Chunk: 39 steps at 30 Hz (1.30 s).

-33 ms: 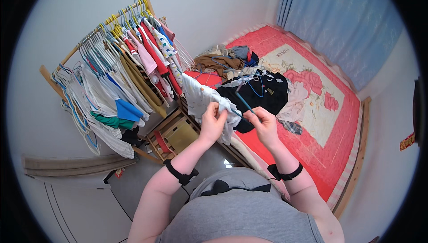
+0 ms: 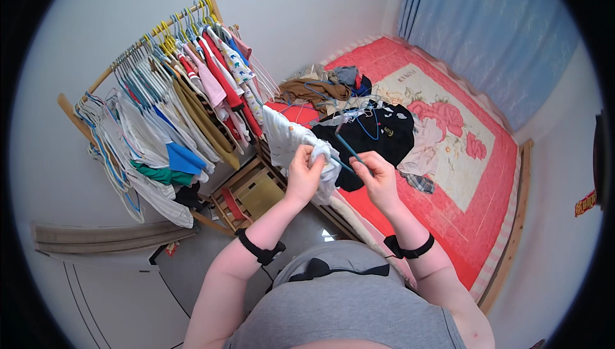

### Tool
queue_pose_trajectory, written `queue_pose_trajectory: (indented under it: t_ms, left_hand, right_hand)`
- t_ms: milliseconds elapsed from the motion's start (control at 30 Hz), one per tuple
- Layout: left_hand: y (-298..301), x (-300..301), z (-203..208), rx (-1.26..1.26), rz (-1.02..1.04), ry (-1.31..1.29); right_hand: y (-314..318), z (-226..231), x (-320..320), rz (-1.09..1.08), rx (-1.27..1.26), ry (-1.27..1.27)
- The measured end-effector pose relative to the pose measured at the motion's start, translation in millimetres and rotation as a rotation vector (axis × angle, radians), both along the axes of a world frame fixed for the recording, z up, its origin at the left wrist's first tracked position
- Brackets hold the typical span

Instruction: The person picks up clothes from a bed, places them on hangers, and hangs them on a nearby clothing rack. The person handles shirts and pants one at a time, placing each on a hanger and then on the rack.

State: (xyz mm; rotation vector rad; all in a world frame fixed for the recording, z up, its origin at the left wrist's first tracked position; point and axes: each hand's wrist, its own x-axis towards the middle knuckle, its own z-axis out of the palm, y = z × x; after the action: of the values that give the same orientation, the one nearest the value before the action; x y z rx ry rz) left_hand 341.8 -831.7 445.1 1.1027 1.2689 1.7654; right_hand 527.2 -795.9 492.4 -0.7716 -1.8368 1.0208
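My left hand (image 2: 302, 174) is closed on a white garment (image 2: 283, 139) with small coloured spots, its cloth bunched at the fingertips. The rest of the garment spreads out beyond that hand, towards the clothes rack. Just to the right, my right hand (image 2: 380, 179) pinches a blue-green clothes hanger (image 2: 348, 145). One end of the hanger reaches the bunched cloth; how far it goes inside is hidden. Both hands are in front of my body, near the bed's edge.
A wooden clothes rack (image 2: 102, 78) full of hung clothes stands at the left. On the red floral bed (image 2: 471, 233) lie a black garment (image 2: 397, 134), a brown garment (image 2: 314, 92) and loose hangers. A folded wooden chair (image 2: 253, 190) sits below the rack.
The hanger has shifted slightly left and its upper end has dropped a little. The cloth at my left fingertips is bunched differently. Both arms stay almost where they were.
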Motion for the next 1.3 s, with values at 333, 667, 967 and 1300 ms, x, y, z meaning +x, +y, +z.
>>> queue_pose_trajectory:
  t_ms: [333, 667, 967, 1300]
  left_hand:
    - [-44, 34, 52, 0.129, -0.356, 1.042]
    - [0, -77, 2, 0.065, 0.670, 0.526]
    - [-10, -97, -10, -0.109, -0.317, -0.311]
    - [-14, -74, -24, -0.471, -0.790, -1.016]
  right_hand:
    - [21, 12, -16, 0.049, -0.051, 0.057]
    - [12, 45, 37, 0.111, 0.022, -0.014]
    - [18, 25, 66, -0.028, -0.046, 0.053]
    - [15, 22, 78, -0.120, -0.062, 0.052]
